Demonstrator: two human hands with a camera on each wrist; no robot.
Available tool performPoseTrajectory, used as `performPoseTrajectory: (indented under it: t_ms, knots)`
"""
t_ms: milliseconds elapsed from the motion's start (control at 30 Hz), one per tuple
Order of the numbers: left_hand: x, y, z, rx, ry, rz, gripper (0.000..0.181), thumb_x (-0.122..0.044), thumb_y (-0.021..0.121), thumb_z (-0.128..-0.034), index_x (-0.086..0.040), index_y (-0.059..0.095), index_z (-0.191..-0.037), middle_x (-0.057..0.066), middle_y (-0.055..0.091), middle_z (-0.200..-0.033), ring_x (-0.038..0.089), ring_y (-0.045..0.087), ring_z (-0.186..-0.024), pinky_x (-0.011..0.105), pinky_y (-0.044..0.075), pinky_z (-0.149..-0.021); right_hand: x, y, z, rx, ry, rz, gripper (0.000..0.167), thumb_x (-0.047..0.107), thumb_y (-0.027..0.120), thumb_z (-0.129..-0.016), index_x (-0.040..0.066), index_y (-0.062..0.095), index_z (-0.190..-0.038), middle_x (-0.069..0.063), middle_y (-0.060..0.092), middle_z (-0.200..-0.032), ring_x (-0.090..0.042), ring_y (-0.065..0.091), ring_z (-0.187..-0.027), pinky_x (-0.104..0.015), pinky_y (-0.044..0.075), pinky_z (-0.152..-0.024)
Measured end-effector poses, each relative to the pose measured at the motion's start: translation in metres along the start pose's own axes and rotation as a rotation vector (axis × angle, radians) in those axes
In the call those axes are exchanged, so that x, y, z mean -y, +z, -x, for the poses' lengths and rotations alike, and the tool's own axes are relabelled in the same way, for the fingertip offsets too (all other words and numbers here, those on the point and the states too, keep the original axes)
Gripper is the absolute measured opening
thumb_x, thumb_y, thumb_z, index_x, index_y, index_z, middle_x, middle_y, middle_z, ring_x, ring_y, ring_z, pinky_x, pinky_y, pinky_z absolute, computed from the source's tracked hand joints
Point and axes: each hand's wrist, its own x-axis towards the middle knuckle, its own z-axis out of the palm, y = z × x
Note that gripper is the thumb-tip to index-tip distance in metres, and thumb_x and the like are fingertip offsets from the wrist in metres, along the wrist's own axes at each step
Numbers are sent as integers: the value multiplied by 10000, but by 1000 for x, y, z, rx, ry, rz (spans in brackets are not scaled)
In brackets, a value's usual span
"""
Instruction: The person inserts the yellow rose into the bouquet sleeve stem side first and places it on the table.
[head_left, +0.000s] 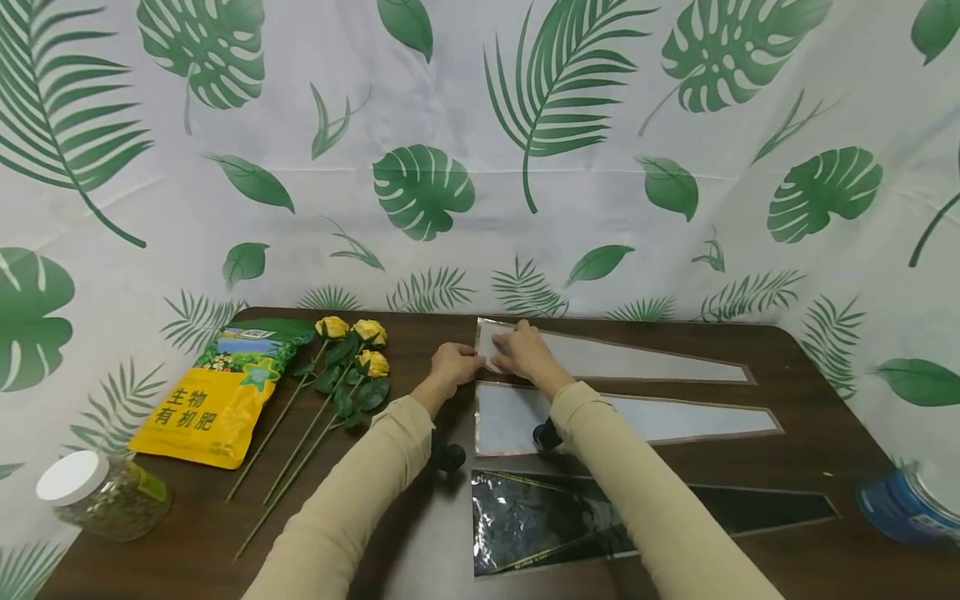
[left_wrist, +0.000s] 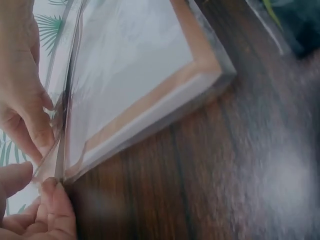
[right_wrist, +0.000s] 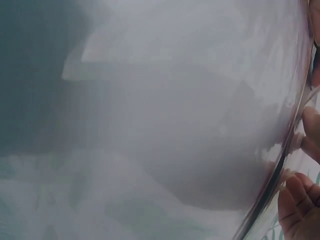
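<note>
Pinching back white packet (head_left: 630, 358) w/ L fingers (head_left: 467, 356), prob. R fingers (head_left: 507, 347) too.

From behind the grip over there, the head camera looks forward and down; close-in wrist views share its fingers (left_wrist: 56, 204).

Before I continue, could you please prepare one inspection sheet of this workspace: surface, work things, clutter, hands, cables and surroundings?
Surface: dark wood-grain table.
Job's things: far white sleeve, in the person's hands; middle white sleeve and near black sleeve, on the table.
Clutter: yellow-green bag, three yellow roses and white-lidded jar at left; blue can at right.
Hands: left hand pinches the far white sleeve's left end; right hand holds it close by.
Cables: nothing seen.
Surroundings: white backdrop with green leaf print.
</note>
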Motion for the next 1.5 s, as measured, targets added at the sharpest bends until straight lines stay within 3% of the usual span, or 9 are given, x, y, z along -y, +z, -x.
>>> performPoseTrajectory:
  t_ms: [133,333,500,733,900,1033,1267,1367,1500]
  knots:
    - [-2,0,-5,-33,-5,-6,335,-107,645,-862,23,618,-1170,170,632,-1138,268,616,-1004,322,520,-827,0,0,-3,-10,12,-39,444,319,618,-913,152,557,-1320,-240,478,-1178,-347,474,-1022,-431,434,-862]
    - [0,8,-11,-33,-18,221,341,31,606,-858,74,585,-1196,231,623,-1126,272,660,-944,276,556,-755,-11,1,-1,-31,3,-139,434,275,617,-916,122,555,-1317,-260,466,-1141,-342,461,-1001,-452,423,-862]
    - [3,18,-7,2,-7,338,275,30,615,-873,74,621,-1145,208,645,-1075,172,665,-807,227,555,-697,-21,2,5,-124,-76,-320,346,129,608,-905,0,607,-1226,-266,609,-887,-311,520,-756,-373,458,-671]
    - [2,23,-2,-26,31,335,222,-41,652,-870,54,657,-1071,101,647,-901,87,624,-700,200,549,-662,-10,-2,15,-247,29,-672,345,222,579,-938,6,626,-1202,-184,672,-1086,-299,625,-932,-393,508,-751]
    - [-1,24,3,-15,38,336,239,-110,638,-896,28,658,-1091,106,646,-924,136,652,-737,229,556,-677,-8,0,18,-284,74,-669,302,187,620,-915,1,659,-1151,-168,693,-1039,-281,649,-894,-343,526,-715]
    - [-5,27,2,-58,47,352,226,-139,621,-905,21,677,-1054,77,626,-831,97,604,-609,222,552,-608,-14,3,24,-289,105,-702,287,171,616,-920,14,660,-1155,-154,686,-1075,-245,660,-887,-264,526,-689]
    - [1,28,-6,-140,-43,326,142,-4,608,-837,36,692,-945,66,624,-647,55,533,-460,181,508,-474,-24,3,38,-331,180,-932,257,68,593,-920,-48,646,-1142,-221,672,-1039,-47,591,-649,-148,489,-587]
    - [3,24,-5,-124,-70,329,147,-10,596,-848,32,683,-958,31,590,-612,55,542,-458,167,494,-457,-25,3,40,-317,175,-1007,272,44,569,-929,-84,616,-1164,-247,640,-1115,-16,597,-649,-146,510,-606]
    - [3,14,3,-46,-8,347,185,-63,576,-904,47,655,-1031,92,638,-734,56,574,-528,164,509,-505,-24,2,42,-321,147,-992,267,44,556,-936,-76,619,-1167,-266,653,-1054,-45,623,-648,-174,528,-614]
